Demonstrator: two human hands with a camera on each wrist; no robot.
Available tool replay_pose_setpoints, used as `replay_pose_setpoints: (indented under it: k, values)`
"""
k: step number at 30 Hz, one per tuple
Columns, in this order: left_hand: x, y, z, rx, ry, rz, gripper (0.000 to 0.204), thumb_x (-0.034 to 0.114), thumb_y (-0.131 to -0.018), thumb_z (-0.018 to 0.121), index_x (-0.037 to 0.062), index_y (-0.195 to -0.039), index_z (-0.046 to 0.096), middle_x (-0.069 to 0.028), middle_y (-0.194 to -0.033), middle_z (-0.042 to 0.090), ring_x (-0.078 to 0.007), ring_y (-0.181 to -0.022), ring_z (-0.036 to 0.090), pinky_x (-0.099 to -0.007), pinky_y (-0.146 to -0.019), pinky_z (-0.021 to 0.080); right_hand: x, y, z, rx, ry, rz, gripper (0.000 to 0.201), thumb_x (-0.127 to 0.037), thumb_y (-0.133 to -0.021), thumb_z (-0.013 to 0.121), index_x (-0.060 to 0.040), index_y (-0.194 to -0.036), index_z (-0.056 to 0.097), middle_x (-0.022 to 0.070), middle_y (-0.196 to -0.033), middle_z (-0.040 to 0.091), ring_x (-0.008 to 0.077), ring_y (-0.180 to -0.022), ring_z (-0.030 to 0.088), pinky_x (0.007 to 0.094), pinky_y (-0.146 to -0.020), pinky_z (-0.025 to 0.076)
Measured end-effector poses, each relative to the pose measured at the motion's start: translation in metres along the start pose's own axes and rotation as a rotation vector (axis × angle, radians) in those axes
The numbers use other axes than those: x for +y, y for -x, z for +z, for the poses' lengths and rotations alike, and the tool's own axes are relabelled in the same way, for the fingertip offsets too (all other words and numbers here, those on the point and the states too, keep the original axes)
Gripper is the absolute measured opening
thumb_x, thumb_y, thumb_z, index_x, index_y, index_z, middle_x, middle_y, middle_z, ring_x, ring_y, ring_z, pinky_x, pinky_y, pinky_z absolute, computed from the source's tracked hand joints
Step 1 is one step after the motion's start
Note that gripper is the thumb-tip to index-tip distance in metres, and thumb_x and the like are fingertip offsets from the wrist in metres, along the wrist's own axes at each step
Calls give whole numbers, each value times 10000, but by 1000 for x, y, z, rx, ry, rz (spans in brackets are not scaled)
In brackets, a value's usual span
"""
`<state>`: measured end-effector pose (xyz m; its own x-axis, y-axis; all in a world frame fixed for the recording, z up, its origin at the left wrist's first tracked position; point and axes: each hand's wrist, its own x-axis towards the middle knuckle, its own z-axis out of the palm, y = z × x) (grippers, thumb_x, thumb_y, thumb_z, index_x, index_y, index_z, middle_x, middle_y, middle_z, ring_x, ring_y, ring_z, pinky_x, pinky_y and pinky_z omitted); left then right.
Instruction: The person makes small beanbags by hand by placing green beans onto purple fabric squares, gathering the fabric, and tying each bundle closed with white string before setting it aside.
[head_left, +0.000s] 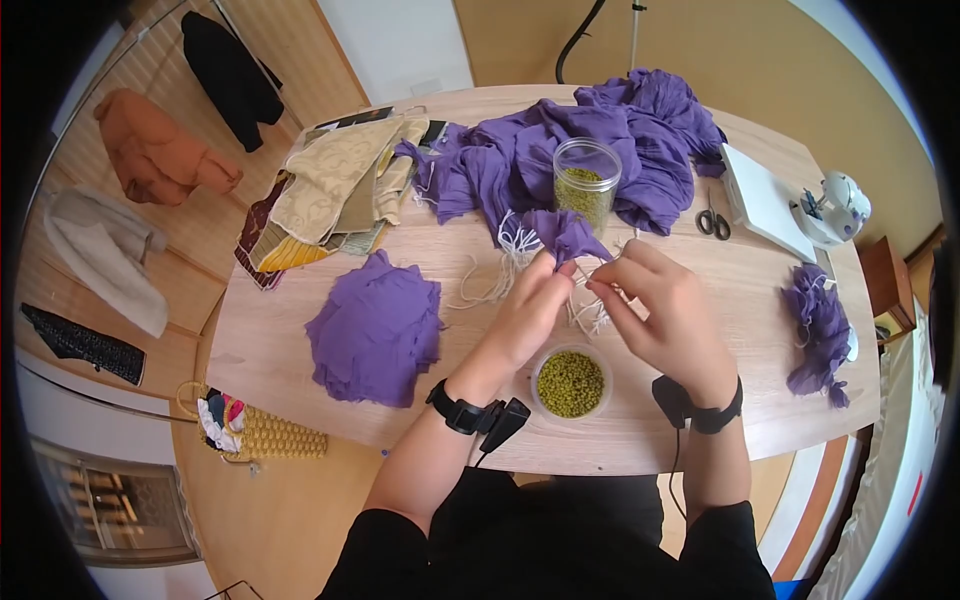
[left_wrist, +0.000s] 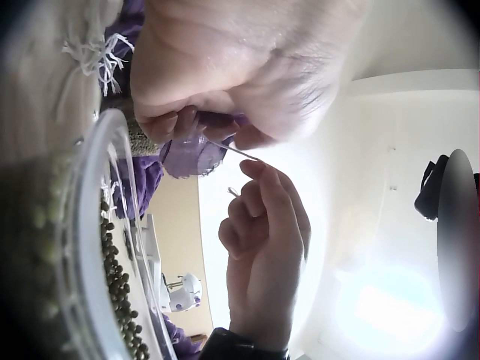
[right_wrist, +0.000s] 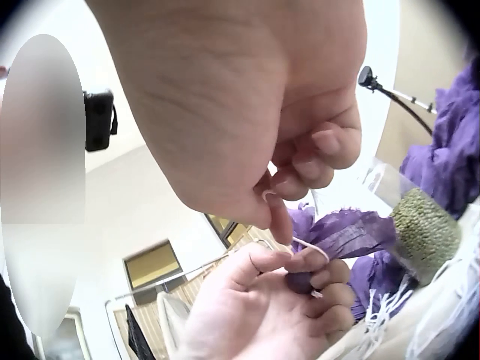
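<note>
My left hand (head_left: 528,312) grips a small piece of purple cloth (head_left: 570,236), gathered into a bunch with its loose end sticking up past the fingers. Thumb and fingertips of my right hand (head_left: 665,312) pinch a white string (left_wrist: 241,154), which runs taut to the bunched cloth in the left wrist view. Part of the string wraps by the left fingers in the right wrist view; the rest is hidden behind them. Just below both hands stands a round tub of green beans (head_left: 571,384). More white strings (head_left: 490,278) lie on the table by the left hand.
A clear jar (head_left: 587,160) partly filled with green beans stands beyond the hands, before a heap of purple fabric (head_left: 640,140). Purple cloth pieces (head_left: 375,328) are stacked at left, patterned fabrics (head_left: 335,190) behind. Scissors (head_left: 712,223), a white box (head_left: 765,200) and a small sewing machine (head_left: 835,210) sit right.
</note>
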<state>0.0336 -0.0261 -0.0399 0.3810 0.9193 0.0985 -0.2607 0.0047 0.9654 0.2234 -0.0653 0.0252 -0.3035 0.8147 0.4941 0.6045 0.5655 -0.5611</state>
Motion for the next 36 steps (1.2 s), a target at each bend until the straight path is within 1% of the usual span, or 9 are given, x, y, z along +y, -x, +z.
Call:
replay_pose_setpoints:
  k: [8, 10, 11, 16, 21, 23, 31, 33, 36]
  values:
    - [-8, 0, -1, -104, -371, 219, 567, -43, -898, 672, 46, -1445, 555, -103, -1233, 683, -222, -1082, 688, -350, -935, 552, -12, 0, 9, 33, 207, -300, 145, -69, -790, 808, -82, -908, 725, 77, -1027, 656, 257, -832, 651, 366, -669, 540]
    - [-12, -2, -2, -62, -729, 349, 425, 3, -827, 795, 21, -1228, 655, -120, -1152, 727, -234, -1082, 725, -351, -917, 566, -15, -1, 10, 15, 231, -322, 138, -66, -792, 799, -82, -902, 718, 73, -1040, 661, 255, -844, 649, 367, -676, 541]
    - [-12, 0, 0, -41, -737, 297, 463, -54, -800, 701, 63, -1248, 700, -161, -1203, 711, -377, -1046, 718, -424, -893, 587, -15, -1, 11, -2, 255, -342, 130, -62, -795, 790, -81, -896, 711, 70, -1053, 666, 254, -856, 648, 369, -683, 542]
    - [-9, 2, 2, -22, -738, 423, 258, -63, -773, 687, 27, -1012, 728, -157, -1032, 709, -396, -926, 709, -456, -777, 577, -1, -1, 15, 19, 166, -264, 90, -39, -836, 750, -55, -902, 691, 93, -1004, 664, 286, -837, 638, 377, -691, 535]
    - [-10, 1, -11, -175, -837, 506, 247, -65, -699, 733, -43, -945, 726, -153, -1025, 737, -335, -805, 714, -387, -684, 540, 6, -1, 5, 28, 16, -101, 87, -106, -940, 724, -34, -936, 675, 98, -835, 650, 251, -766, 646, 321, -645, 509]
    - [1, 5, -13, -219, -805, 487, 238, -58, -713, 732, -36, -950, 727, -144, -1008, 736, -322, -804, 718, -367, -675, 533, 5, 0, 0, -142, -308, 189, 119, -121, -1002, 709, -10, -963, 692, 59, -789, 674, 134, -704, 619, 269, -642, 480]
    - [2, 8, -10, -481, -529, 566, 126, 61, -857, 769, 3, -966, 741, -105, -976, 745, -203, -820, 715, -331, -690, 515, 29, 4, -5, -336, -874, 306, 140, -95, -1062, 660, 19, -1008, 721, -35, -867, 687, 25, -782, 561, 212, -669, 457]
    - [5, 28, 5, -42, 195, -256, 127, 93, -969, 643, 11, -903, 714, -53, -891, 728, -154, -777, 682, -341, -700, 491, 33, 5, -1, -324, -879, 252, 138, -87, -1062, 656, 24, -1014, 722, -28, -881, 689, 25, -790, 563, 206, -673, 455]
    - [-5, 16, -19, -211, -71, 45, 310, 251, -1088, 543, 69, -865, 657, 36, -805, 635, -66, -748, 576, -292, -691, 446, 29, 5, 6, -298, -858, 185, 130, -93, -1059, 665, 16, -1027, 728, -30, -916, 690, 24, -795, 560, 197, -680, 450]
